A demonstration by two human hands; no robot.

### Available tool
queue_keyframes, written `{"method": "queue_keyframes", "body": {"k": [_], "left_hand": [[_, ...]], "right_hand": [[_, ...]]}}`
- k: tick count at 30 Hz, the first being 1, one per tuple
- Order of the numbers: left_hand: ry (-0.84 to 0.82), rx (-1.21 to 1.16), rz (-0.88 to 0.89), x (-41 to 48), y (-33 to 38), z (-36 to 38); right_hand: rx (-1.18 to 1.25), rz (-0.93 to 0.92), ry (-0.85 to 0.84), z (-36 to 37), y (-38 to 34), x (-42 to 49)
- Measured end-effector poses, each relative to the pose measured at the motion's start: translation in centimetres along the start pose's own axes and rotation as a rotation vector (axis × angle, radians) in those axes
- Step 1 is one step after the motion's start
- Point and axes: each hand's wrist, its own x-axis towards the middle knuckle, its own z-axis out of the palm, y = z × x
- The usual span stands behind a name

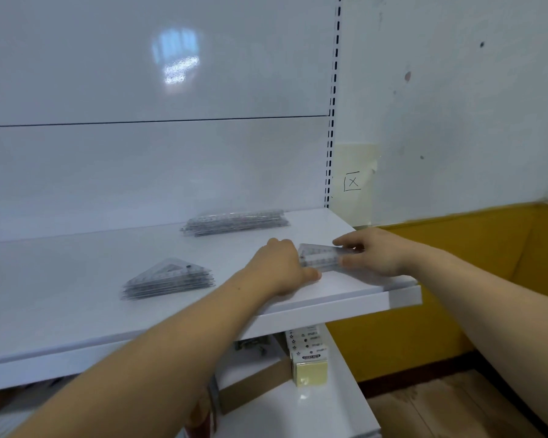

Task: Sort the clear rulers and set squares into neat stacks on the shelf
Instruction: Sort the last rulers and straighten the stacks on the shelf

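Observation:
On the white shelf (76, 311) lie three groups of clear plastic pieces. A stack of long rulers (234, 222) rests near the back wall. A stack of triangular set squares (168, 279) sits left of centre. Near the shelf's right front corner, a third small stack of clear set squares (321, 256) is held between both hands. My left hand (282, 267) presses against its left side with fingers curled. My right hand (374, 251) grips its right end, thumb below and fingers on top.
The shelf's front edge (345, 308) ends just right of the hands. A lower shelf (298, 406) holds packs of yellow sticky notes (309, 358) and a cardboard box. A yellow-painted wall base (456, 279) and a slotted upright (332, 121) stand to the right.

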Motion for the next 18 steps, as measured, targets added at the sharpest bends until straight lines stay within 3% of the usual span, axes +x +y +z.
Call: {"method": "queue_keyframes", "body": {"k": [6, 13, 18], "left_hand": [[0.093, -0.101, 0.011, -0.5, -0.6, 0.8], [0.092, -0.133, 0.019, -0.5, -1.0, 1.1], [0.053, -0.055, 0.022, -0.6, -1.2, -0.4]], "right_hand": [[-0.026, 0.008, -0.008, 0.0, 0.2, 0.1], [-0.073, -0.012, 0.028, 0.5, 0.2, 0.3], [-0.001, 0.024, -0.050, -1.0, 0.2, 0.4]]}}
